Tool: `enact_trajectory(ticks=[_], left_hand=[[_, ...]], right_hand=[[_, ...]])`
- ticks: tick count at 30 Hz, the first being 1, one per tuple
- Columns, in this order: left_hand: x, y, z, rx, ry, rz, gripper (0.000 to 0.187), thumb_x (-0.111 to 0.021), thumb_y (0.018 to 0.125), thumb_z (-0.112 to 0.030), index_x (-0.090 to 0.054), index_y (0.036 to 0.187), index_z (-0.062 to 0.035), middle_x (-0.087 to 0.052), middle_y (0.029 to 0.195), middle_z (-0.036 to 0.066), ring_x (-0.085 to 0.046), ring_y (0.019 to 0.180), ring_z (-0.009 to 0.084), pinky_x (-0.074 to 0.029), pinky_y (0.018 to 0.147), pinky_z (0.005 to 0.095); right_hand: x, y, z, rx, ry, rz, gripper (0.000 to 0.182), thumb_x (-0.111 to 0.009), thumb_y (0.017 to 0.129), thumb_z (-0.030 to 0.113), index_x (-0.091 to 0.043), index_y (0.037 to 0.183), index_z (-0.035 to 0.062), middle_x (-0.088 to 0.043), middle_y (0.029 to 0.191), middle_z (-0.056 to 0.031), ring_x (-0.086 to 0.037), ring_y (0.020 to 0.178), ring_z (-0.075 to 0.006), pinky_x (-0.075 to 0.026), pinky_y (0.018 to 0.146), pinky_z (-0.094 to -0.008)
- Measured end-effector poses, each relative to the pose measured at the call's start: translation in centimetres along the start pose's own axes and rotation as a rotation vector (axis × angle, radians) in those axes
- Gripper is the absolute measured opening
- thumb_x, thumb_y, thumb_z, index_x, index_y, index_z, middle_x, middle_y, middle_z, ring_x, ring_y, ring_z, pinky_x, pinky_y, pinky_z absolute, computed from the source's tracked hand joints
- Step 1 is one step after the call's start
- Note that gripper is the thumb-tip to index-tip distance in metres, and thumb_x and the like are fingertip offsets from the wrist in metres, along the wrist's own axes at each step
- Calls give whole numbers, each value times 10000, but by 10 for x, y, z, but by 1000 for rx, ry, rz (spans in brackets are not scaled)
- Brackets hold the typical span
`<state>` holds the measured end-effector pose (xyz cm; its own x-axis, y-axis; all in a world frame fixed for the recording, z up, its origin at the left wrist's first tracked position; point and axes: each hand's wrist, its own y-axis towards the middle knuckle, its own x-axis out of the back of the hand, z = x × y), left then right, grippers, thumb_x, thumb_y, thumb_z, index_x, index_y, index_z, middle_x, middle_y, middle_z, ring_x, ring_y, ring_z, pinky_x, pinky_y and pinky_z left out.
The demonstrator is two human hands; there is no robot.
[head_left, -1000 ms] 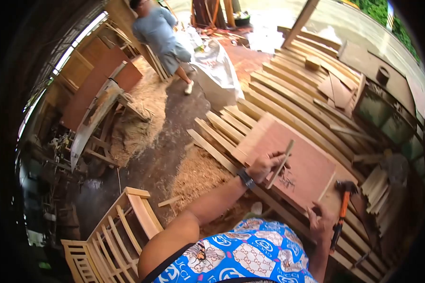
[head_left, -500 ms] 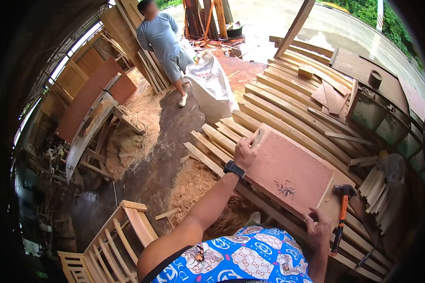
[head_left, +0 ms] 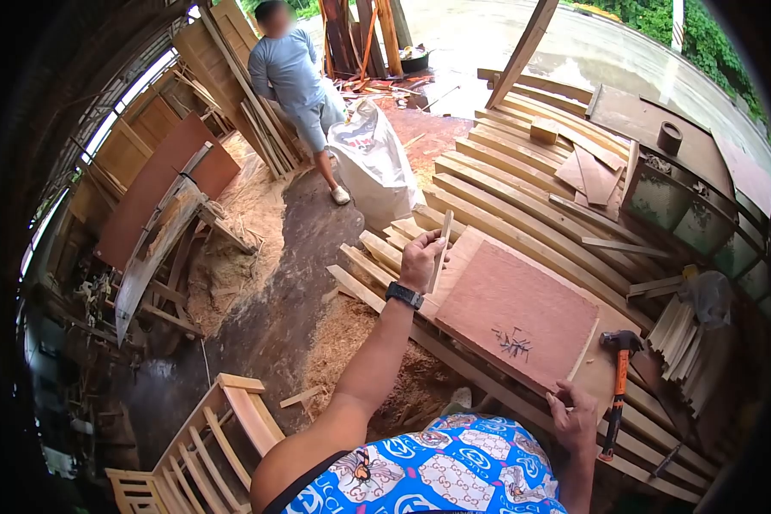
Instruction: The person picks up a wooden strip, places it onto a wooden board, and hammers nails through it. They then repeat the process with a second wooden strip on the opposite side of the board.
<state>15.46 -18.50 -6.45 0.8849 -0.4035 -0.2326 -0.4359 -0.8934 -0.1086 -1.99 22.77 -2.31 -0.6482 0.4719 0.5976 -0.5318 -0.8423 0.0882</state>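
My left hand [head_left: 421, 261], with a watch on its wrist, grips a short wooden strip [head_left: 442, 248] and tilts it up beyond the far-left end of a reddish plywood panel [head_left: 522, 291]. The panel lies flat on a paler board [head_left: 464, 257]. A small pile of nails [head_left: 511, 343] rests on the panel near its front edge. My right hand [head_left: 573, 415] is by the panel's near right corner, thumb and forefinger pinched together; whatever they hold is too small to make out. Right of that hand lies a claw hammer [head_left: 618, 390] with an orange and black handle.
Long wooden slats [head_left: 522, 193] run side by side beneath the boards. Offcuts [head_left: 593, 174] lie on them at the back. A slatted wooden frame [head_left: 206, 437] stands at lower left. A person [head_left: 295, 81] stands beside a white sack [head_left: 373, 163]. Sawdust [head_left: 343, 343] covers part of the floor.
My left hand has lifted the wooden strip away from the panel's left end and moved slightly left, turning the strip upright. My right hand stays near the panel corner.
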Motion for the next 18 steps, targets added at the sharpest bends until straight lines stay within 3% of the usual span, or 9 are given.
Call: enact_trajectory(ticks=[5, 12, 18], left_hand=[[8, 4, -9, 45, -323, 135, 297, -598, 1035, -152, -632, 1298, -18, -756, 1015, 87, -709, 766, 142, -564, 666, 270], [2, -13, -32, 12, -274, 139, 307, -548, 1058, -183, -631, 1298, -12, -756, 1071, 109, -712, 808, 145, -562, 697, 281], [11, 0, -15, 35, -315, 120, 288, -619, 1023, -137, -641, 1278, -5, -749, 1000, 87, -694, 765, 136, -553, 680, 261]], right_hand=[[1, -2, -5, 24, 12, -2, 250, -756, 869, 27, -697, 1100, -46, -712, 785, -133, -687, 661, -205, -544, 642, -333], [0, -5, -8, -10, 25, 16, 240, -749, 861, 26, -701, 1086, -40, -705, 767, -143, -693, 651, -239, -539, 646, -347], [3, -5, -7, -12, 9, 36, 253, -746, 854, 25, -700, 1097, -30, -699, 772, -152, -698, 667, -266, -543, 660, -355]])
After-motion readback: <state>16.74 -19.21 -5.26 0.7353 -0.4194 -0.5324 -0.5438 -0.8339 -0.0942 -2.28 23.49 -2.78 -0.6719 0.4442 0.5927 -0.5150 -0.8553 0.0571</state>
